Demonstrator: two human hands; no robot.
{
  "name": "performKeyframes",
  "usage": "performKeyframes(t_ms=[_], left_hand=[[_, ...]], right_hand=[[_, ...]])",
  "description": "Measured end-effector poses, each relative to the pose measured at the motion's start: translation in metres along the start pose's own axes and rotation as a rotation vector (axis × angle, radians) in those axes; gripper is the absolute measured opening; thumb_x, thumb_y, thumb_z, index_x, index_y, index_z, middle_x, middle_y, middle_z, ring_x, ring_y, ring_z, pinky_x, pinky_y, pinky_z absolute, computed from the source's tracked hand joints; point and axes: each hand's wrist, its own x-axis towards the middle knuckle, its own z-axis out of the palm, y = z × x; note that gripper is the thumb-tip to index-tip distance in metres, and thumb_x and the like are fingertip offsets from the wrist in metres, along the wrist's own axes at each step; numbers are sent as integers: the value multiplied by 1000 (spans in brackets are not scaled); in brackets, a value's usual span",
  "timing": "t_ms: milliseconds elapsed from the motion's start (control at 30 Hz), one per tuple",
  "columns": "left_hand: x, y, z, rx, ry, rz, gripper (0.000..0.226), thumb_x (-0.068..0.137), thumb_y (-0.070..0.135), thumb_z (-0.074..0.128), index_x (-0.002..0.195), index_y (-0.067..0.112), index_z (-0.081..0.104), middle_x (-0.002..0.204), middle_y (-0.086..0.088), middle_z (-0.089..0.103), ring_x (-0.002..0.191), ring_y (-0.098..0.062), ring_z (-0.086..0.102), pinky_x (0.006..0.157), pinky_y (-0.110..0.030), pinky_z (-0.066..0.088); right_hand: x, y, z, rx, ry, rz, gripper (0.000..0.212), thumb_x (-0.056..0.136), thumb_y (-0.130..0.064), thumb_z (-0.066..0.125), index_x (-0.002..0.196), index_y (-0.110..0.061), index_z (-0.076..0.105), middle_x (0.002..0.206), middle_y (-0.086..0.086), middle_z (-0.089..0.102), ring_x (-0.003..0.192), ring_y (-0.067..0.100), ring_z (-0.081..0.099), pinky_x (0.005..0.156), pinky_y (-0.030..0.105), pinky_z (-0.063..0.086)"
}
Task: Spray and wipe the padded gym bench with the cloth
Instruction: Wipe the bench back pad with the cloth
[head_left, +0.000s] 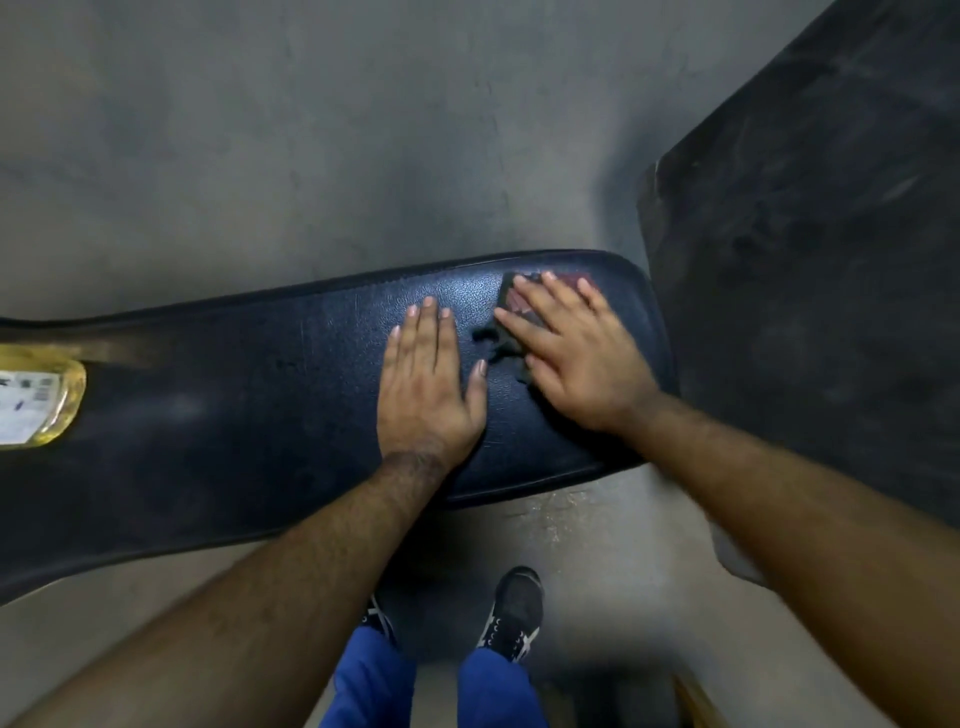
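Hands first: your right hand (576, 353) lies flat with fingers spread on the dark cloth with a reddish patch (514, 312), pressing it onto the right end of the long black padded vinyl bench (260, 415). The cloth is under your palm and fingers, not pinched; its ragged edge shows to the left of your thumb. Your left hand (423, 384) rests open and flat on the bare pad just left of the cloth, holding nothing. At the far left edge, the yellow spray bottle with a white label (36, 405) lies on the bench, well apart from both hands. Beyond the bench's right end lies a black rubber floor mat (821, 260).
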Motion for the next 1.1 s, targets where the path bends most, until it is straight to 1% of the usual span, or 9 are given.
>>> performKeyframes(t_ms=[167, 300, 467, 600, 733, 767, 900, 1033, 1100], left_hand=[[0, 0, 2, 14, 1, -2, 65, 96, 41, 39, 145, -1, 38, 155, -19, 32, 145, -31, 27, 121, -44, 18], [1, 1, 0, 26, -7, -2, 65, 96, 41, 38, 145, -2, 37, 155, -20, 32, 145, -32, 27, 121, -43, 16], [0, 1, 0, 25, -9, -7, 66, 96, 42, 35, 146, -1, 36, 155, -19, 32, 145, -31, 26, 121, -44, 16], [0, 3, -2, 14, -15, -6, 66, 95, 42, 35, 146, -1, 36, 155, -20, 32, 145, -32, 27, 121, -44, 16], [-1, 2, 1, 8, 0, -4, 66, 96, 42, 35, 147, 1, 34, 155, -19, 31, 146, -31, 25, 121, -43, 15], [-2, 2, 2, 7, 0, -8, 66, 95, 43, 35, 147, 1, 34, 155, -19, 31, 146, -31, 25, 121, -43, 15], [-2, 2, 1, 3, -4, -6, 67, 96, 43, 34, 148, 1, 33, 156, -18, 30, 146, -31, 24, 122, -42, 14], [-3, 2, 3, 4, 16, -7, 67, 96, 43, 34, 148, 1, 34, 156, -18, 31, 146, -30, 25, 122, -41, 14], [-3, 2, 2, -5, 6, -11, 67, 96, 44, 34, 148, 1, 33, 156, -18, 30, 146, -30, 24, 122, -41, 13]], right_hand=[[37, 25, -11, 114, 137, 725, 60, 87, -39, 35, 143, -25, 51, 149, 13, 45, 137, 36, 40, 114, 51, 27], [-12, 9, 0, -5, 48, 223, 62, 88, -38, 40, 148, -27, 45, 157, 11, 38, 146, 36, 31, 120, 56, 19], [10, 17, -4, 155, 165, 751, 66, 85, -40, 34, 149, -27, 43, 160, 14, 32, 145, 38, 31, 118, 55, 23], [-51, -17, 14, 14, 74, 197, 64, 84, -36, 44, 147, -29, 47, 161, 8, 33, 148, 36, 28, 120, 59, 16], [-51, 14, 5, 178, 209, 640, 68, 82, -37, 36, 148, -26, 46, 161, 11, 31, 147, 37, 27, 118, 59, 24], [-52, -1, 9, 144, 211, 657, 68, 82, -38, 37, 148, -26, 46, 161, 12, 31, 148, 38, 26, 118, 59, 22], [-101, -25, 26, 33, 114, 174, 65, 81, -33, 46, 146, -29, 49, 161, 6, 34, 150, 33, 25, 120, 59, 16], [-90, -19, 26, 180, 300, 624, 64, 81, -34, 41, 143, -27, 53, 160, 8, 35, 149, 36, 26, 119, 61, 19], [-90, -65, 39, 109, 290, 536, 64, 81, -34, 44, 144, -28, 52, 160, 10, 35, 149, 38, 26, 119, 62, 15]])
